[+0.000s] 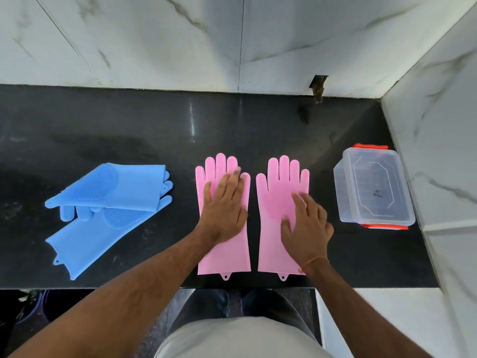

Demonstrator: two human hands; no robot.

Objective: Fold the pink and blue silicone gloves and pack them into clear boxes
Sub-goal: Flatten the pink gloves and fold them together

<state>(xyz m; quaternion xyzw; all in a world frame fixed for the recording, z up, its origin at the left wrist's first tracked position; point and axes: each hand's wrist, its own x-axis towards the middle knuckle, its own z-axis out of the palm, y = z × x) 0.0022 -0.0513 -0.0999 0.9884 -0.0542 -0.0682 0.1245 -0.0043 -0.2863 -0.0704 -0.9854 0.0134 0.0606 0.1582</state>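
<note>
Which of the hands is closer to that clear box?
Right. The right hand lies on the pink glove beside the clear box; the left hand lies on the other pink glove, farther left.

Black counter [180, 125]: gloves [281, 192], seemingly lidded box [374, 187].

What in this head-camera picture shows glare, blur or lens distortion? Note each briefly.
Head view: a bright vertical streak of glare on the black countertop; the fingertips of the left hand are slightly motion-blurred; the wide-angle lens bends the marble wall edges outward; the clear box stays sharp.
</note>
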